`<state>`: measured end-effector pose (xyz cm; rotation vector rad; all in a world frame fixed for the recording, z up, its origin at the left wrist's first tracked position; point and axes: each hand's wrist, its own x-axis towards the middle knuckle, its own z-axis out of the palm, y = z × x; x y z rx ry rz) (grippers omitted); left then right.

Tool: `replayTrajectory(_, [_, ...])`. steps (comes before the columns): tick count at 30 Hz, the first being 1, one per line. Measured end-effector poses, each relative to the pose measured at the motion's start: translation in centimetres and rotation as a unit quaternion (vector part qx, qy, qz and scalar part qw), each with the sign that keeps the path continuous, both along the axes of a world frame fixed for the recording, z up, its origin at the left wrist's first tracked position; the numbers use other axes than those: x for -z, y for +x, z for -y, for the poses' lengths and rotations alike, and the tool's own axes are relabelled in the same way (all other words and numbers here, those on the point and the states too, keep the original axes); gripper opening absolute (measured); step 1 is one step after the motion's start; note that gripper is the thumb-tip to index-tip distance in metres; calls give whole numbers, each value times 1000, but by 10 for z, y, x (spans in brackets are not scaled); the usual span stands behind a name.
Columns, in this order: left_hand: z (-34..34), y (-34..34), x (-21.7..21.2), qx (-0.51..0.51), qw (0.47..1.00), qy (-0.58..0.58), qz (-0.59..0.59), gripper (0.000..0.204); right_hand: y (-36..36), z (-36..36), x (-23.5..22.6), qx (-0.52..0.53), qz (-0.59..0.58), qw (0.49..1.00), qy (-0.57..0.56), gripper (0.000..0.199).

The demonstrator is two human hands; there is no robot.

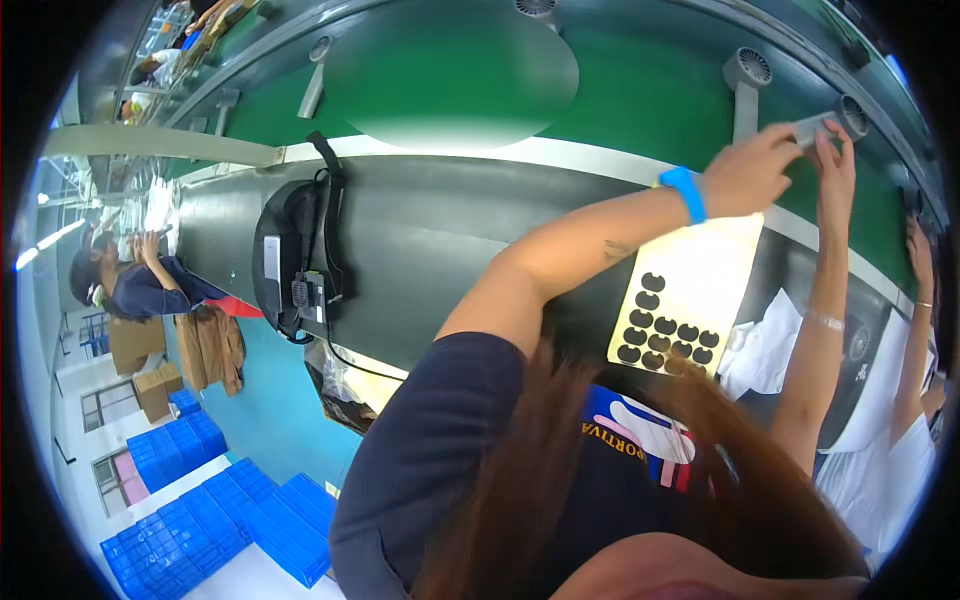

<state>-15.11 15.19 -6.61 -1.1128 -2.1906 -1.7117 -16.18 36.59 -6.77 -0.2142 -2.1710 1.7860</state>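
Observation:
At the far right, above the green belt, both hands meet at a small grey fan [853, 117] with a round slotted head. Its pale handle [814, 130] lies between them. My left hand [752, 172], with a blue band at the wrist, has its fingers closed at the handle's left end. Pinched fingers of my right hand [833, 165] touch the handle nearer the fan head. Whatever small piece may be between the fingertips is too small to make out. Below my left forearm lies a pale yellow sheet [690, 270] carrying several black round stickers [663, 326].
Other grey fans [752, 68] lie along the green belt [640, 90]. Crumpled white paper [762, 345] sits beside the sheet. A black strapped pack [285, 255] with cables rests on the dark table [430, 220]. Blue crates [190, 515] stand lower left. A co-worker's hand [918, 248] reaches in at right.

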Motion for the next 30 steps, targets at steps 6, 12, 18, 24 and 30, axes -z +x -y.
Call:
replayTrajectory(6, [59,-20,33,-232,909,-242,-247,39,-4,-14,5,96,88,969,210,46])
replayTrajectory(12, [52,-27,17,-97,939,-269,-191,43,67,7,-7,106,67,963,238,33])
replayTrajectory(18, [59,-79,18,-56,962,-55,-260,26,190,133,-24,-53,98,985,131,25])
replayTrajectory(24, [111,12,-100,-138,984,-111,36,34,227,204,-16,-54,98,979,169,19])
replayTrajectory(30, [168,91,-106,-36,999,-14,-9,36,216,226,-8,-27,55,955,289,21])
